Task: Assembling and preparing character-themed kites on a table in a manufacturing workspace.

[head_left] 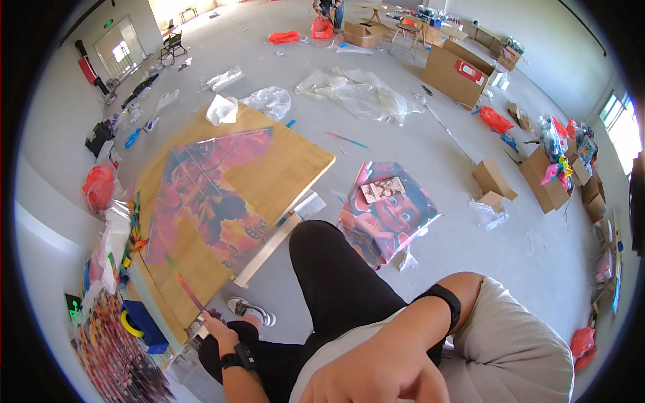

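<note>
At the table's near left edge, my left hand (pixel 218 330) is closed on the end of a thin red-and-green strip (pixel 185 285) that slants up over the tabletop. A large, see-through printed sheet (pixel 208 185), kite-shaped with pink, purple and yellow figures, lies across the wooden table (pixel 299 158). My right hand (pixel 383 376) is close to the lower edge, in front of my lap, with its fingers curled. Its fingertips are cut off, so anything in them is hidden.
On the floor right of the table lies another printed sheet (pixel 396 225) with a phone (pixel 383 190) on it. Left of the table are stacked printed pieces (pixel 114 349) and a yellow tape roll (pixel 131 324). Cardboard boxes (pixel 457 74) and plastic film (pixel 356 91) lie farther off; a person (pixel 329 8) works there.
</note>
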{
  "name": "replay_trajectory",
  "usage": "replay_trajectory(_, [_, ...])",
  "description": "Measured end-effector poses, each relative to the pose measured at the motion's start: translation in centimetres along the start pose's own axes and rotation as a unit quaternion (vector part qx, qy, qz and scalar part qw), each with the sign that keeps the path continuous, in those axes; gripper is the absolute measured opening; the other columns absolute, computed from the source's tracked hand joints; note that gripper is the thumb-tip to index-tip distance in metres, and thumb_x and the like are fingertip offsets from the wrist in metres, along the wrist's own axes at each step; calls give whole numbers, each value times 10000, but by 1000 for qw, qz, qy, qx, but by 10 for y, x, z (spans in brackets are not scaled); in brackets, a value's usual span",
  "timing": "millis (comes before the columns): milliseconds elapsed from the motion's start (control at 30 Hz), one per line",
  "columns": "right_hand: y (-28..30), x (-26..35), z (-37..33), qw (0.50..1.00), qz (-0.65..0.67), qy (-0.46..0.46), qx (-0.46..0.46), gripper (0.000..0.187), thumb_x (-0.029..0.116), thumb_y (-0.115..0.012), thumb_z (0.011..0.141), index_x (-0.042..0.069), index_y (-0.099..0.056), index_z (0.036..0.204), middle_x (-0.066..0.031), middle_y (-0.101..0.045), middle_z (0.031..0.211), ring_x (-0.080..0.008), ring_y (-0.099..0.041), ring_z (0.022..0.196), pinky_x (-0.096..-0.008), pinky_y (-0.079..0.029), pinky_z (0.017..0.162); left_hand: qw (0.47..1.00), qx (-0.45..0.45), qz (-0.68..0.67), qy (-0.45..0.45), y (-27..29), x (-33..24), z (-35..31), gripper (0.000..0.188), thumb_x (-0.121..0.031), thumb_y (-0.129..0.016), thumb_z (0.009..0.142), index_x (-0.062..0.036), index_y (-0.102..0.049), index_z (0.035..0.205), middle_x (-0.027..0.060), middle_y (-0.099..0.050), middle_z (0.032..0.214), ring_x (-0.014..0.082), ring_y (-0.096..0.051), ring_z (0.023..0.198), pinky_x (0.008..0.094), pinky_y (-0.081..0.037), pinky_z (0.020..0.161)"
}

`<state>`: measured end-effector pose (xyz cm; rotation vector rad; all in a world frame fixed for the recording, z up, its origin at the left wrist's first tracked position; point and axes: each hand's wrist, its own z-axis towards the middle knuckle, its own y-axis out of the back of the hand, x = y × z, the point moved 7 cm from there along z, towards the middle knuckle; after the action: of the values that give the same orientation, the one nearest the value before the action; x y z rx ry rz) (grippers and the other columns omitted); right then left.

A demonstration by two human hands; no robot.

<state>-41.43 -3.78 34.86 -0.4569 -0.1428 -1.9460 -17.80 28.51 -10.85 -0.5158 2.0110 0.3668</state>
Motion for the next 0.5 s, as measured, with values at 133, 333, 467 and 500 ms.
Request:
replay_trajectory(133, [-5, 23, 5, 997, -10, -4, -79, 627, 526, -670, 947, 134, -351, 574, -31, -313, 567, -266, -394, 489, -390, -247, 510, 1000, 15, 10, -5, -4, 6, -2, 359, -511, -533, 1005, -170, -528, 1117, -22, -575, 1060, 144, -518, 981, 371, -352, 919])
replay_trajectory(333, [-17, 35, -1, 990, -96, 15, -99, 626, 522, -700, 922, 131, -375, 557, -14, -346, 556, -241, -430, 477, -382, -258, 498, 998, 40, 38, 28, -2, 22, 2, 633, -571, -508, 1010, -85, -423, 1406, 84, -516, 1359, 244, -501, 1267, 451, -316, 1117])
replay_trajectory(467, [-12, 40, 2, 980, -136, 0, -142, 606, 483, -700, 922, 117, -385, 556, -14, -364, 548, -238, -453, 479, -381, -265, 491, 990, 65, -9, 127, -23, 37, -18, 732, -636, -424, 1019, -42, -361, 1442, 132, -550, 1349, 264, -580, 1214, 429, -456, 993])
replay_trajectory(500, [-11, 41, 3, 980, -143, -15, -135, 600, 473, -698, 921, 112, -386, 556, -15, -368, 547, -240, -457, 479, -381, -268, 491, 975, 123, -28, 184, -25, 42, -15, 705, -644, -394, 1024, -39, -392, 1385, 129, -599, 1286, 274, -617, 1159, 427, -480, 947])
